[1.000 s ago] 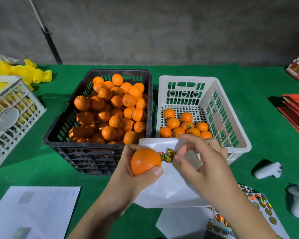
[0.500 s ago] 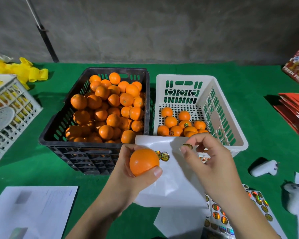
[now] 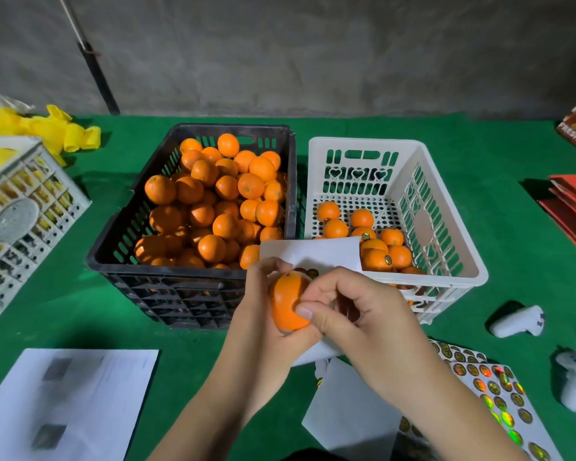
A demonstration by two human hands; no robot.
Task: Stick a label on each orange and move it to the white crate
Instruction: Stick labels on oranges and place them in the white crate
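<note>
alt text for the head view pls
Left hand holds a round orange while the right hand presses its thumb on it, in front of a black plastic crate of oranges and a white plastic crate holding a few.

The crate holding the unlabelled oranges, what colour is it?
Black crate, head view.

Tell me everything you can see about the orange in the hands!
The orange is round, bright and smooth, with a small dark stem dot near its top. It is held up in front of the black crate. The left hand cups it from the left and below, and the right hand presses its thumb on its right side. Whether a label is stuck on yet is hidden.
</note>
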